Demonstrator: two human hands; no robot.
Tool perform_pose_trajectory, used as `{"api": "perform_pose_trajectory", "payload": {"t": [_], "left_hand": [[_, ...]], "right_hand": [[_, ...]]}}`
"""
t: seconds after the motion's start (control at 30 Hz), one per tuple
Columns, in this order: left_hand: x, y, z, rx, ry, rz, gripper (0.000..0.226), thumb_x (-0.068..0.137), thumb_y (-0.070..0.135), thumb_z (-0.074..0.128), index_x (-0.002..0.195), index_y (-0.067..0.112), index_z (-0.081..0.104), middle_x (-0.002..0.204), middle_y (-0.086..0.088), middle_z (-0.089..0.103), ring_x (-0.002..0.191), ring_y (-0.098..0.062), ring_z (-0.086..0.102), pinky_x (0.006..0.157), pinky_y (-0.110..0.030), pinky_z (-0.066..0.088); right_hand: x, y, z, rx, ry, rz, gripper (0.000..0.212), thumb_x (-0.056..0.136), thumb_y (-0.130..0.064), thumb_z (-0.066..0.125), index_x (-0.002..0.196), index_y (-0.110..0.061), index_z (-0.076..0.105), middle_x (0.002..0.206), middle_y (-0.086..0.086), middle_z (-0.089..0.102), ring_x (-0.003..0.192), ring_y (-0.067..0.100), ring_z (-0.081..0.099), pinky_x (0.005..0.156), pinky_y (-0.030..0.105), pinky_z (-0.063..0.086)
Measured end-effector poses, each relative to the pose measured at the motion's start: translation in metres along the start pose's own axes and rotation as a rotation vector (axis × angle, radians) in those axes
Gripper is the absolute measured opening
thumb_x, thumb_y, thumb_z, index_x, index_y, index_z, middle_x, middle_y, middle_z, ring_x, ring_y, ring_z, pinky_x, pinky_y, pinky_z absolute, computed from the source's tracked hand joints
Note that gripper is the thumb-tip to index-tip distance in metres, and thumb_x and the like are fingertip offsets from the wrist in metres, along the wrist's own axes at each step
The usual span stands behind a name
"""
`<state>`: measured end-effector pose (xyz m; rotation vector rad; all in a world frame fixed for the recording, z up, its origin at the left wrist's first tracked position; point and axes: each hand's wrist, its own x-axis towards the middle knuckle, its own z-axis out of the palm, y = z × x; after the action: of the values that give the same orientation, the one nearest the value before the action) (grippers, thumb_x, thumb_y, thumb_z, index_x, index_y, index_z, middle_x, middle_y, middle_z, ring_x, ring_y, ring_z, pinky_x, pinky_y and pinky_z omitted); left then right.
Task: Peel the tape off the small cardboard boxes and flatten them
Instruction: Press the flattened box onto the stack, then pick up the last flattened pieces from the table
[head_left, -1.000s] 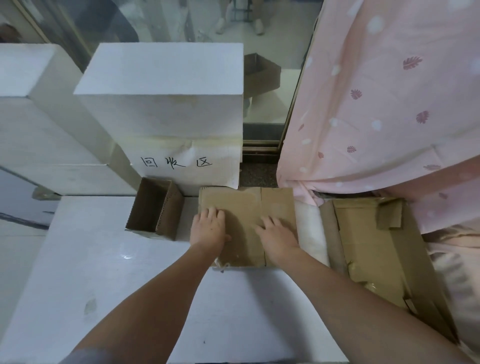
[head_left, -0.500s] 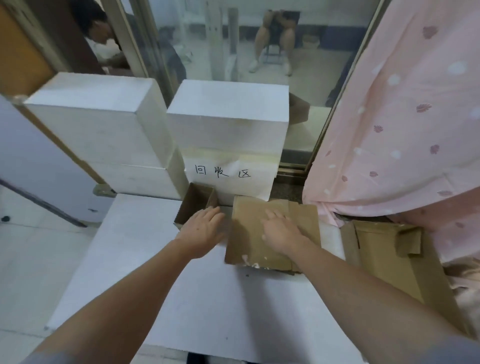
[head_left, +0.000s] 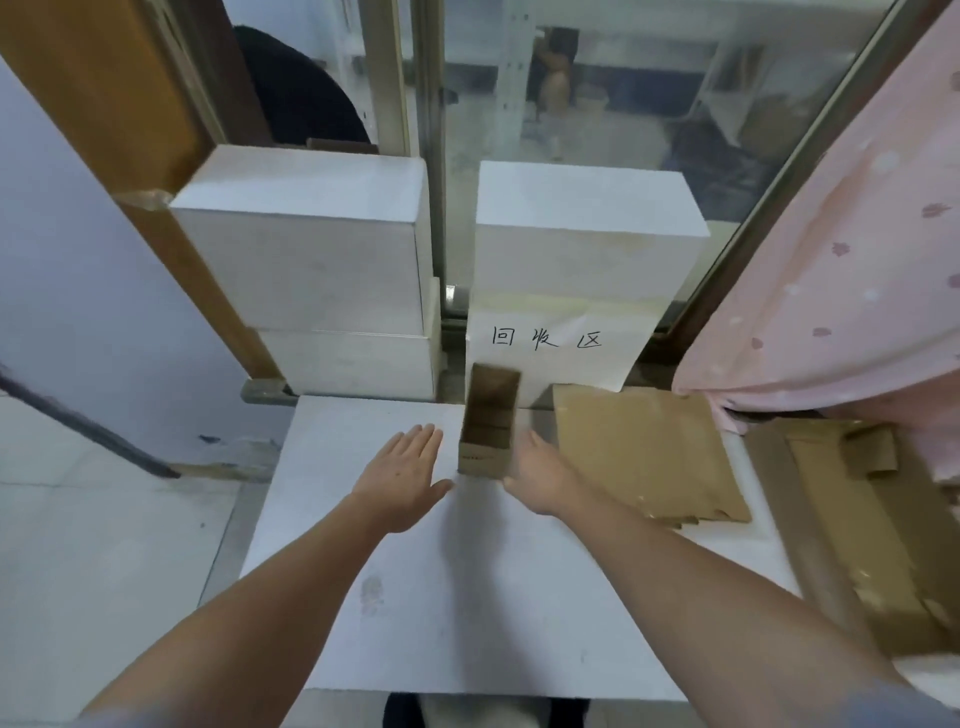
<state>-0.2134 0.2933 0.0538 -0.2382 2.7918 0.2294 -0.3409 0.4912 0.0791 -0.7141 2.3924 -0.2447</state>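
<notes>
Both hands had left the flattened cardboard (head_left: 644, 457) and moved to the small open box (head_left: 488, 426). The left hand (head_left: 402, 478) hovered spread over the white worktop (head_left: 467, 597) just beside it. The right hand (head_left: 540, 475) reached its other side, fingers hidden, so its grip could not be told.

On the table (head_left: 426, 613), the open small box (head_left: 488, 431) stands between the left hand (head_left: 402, 480) and right hand (head_left: 540, 475); flattened cardboard (head_left: 644, 457) lies to its right.

Matt brown corrugated cardboard: small open box (head_left: 488, 421), flattened sheet (head_left: 644, 457). Smooth white tabletop (head_left: 467, 597), faint sheen. Pink printed cloth curtain (head_left: 852, 270), right edge.
</notes>
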Motion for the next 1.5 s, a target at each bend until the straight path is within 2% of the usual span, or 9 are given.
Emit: {"api": "perform_pose_trajectory", "payload": {"t": [0.3,0.5,0.6,0.7,0.9,1.1,1.23,1.4,1.5], "left_hand": [[0.041,0.006,0.036,-0.179,-0.077,0.046,0.075,0.110,0.052,0.025,0.165,0.010,-0.003,0.174,-0.008,-0.002,0.160,-0.024,-0.002,0.129,-0.037,0.000],[0.017,0.013,0.026,-0.532,0.248,0.109,0.058,0.105,0.040,0.056,0.154,0.017,0.037,0.150,-0.002,0.048,0.133,-0.015,0.045,0.116,-0.022,0.033],[-0.009,0.022,0.008,-0.684,0.293,0.139,0.067,0.099,0.044,0.064,0.155,0.024,0.033,0.142,0.014,0.040,0.126,0.001,0.041,0.107,-0.014,0.031],[-0.032,0.032,-0.009,-0.858,0.228,0.080,0.069,0.095,0.044,0.067,0.153,0.035,0.030,0.136,0.021,0.034,0.118,0.003,0.047,0.094,-0.019,0.043],[-0.053,0.055,-0.045,-1.268,0.279,0.033,0.057,0.092,0.029,0.064,0.140,0.050,0.041,0.131,0.024,0.035,0.116,0.016,0.049,0.096,-0.030,0.056],[-0.056,0.072,-0.083,-1.276,0.264,0.041,0.050,0.096,0.022,0.066,0.133,0.050,0.046,0.133,0.012,0.040,0.117,-0.007,0.056,0.067,-0.015,0.056],[-0.064,0.088,-0.092,-1.257,0.278,0.134,0.074,0.088,0.043,0.073,0.146,0.063,0.032,0.134,0.027,0.043,0.118,0.001,0.056,0.089,-0.027,0.057],[-0.068,0.121,-0.100,-0.987,0.382,0.249,0.099,0.085,0.058,0.078,0.158,0.055,0.012,0.152,0.042,0.026,0.145,0.005,0.027,0.111,-0.021,0.029],[-0.061,0.149,-0.104,-0.977,0.428,0.230,0.095,0.088,0.062,0.071,0.161,0.050,0.011,0.152,0.039,0.023,0.144,0.007,0.029,0.109,-0.024,0.037]], "right_hand": [[0.009,-0.012,0.036,0.277,-0.074,0.152,0.096,0.098,-0.038,0.061,0.162,-0.022,-0.008,0.171,-0.004,0.004,0.147,0.029,0.034,0.112,0.040,0.041],[-0.015,-0.018,0.032,0.475,0.105,0.056,0.091,0.095,-0.031,0.068,0.162,-0.031,0.006,0.165,-0.012,0.024,0.145,0.015,0.036,0.111,0.031,0.038],[-0.041,-0.028,0.020,0.602,0.201,-0.039,0.093,0.085,-0.031,0.080,0.156,-0.039,0.022,0.150,-0.021,0.042,0.136,0.002,0.043,0.109,0.025,0.039],[-0.064,-0.035,0.009,0.673,0.220,-0.104,0.114,0.071,-0.034,0.090,0.155,-0.051,0.014,0.151,-0.020,0.043,0.138,0.003,0.044,0.111,0.035,0.044],[-0.101,-0.041,-0.010,0.518,0.219,-0.114,0.143,0.076,-0.015,0.088,0.142,-0.063,-0.029,0.144,-0.020,0.029,0.132,0.013,0.049,0.107,0.042,0.048],[-0.123,-0.032,-0.025,0.345,0.334,-0.215,0.133,0.081,-0.020,0.083,0.149,-0.057,-0.025,0.162,-0.028,0.006,0.143,0.014,0.022,0.115,0.047,0.036],[-0.126,-0.017,-0.042,0.541,0.389,-0.255,0.121,0.077,-0.027,0.083,0.155,-0.056,-0.005,0.155,-0.012,0.038,0.132,0.017,0.044,0.104,0.046,0.048],[-0.136,0.017,-0.066,0.779,0.314,-0.275,0.117,0.074,-0.037,0.089,0.148,-0.070,0.003,0.144,-0.014,0.053,0.112,0.016,0.060,0.092,0.042,0.058],[-0.147,0.045,-0.082,0.820,0.266,-0.282,0.110,0.081,-0.032,0.085,0.149,-0.068,0.005,0.127,-0.037,0.057,0.110,0.005,0.064,0.087,0.033,0.060]]}}
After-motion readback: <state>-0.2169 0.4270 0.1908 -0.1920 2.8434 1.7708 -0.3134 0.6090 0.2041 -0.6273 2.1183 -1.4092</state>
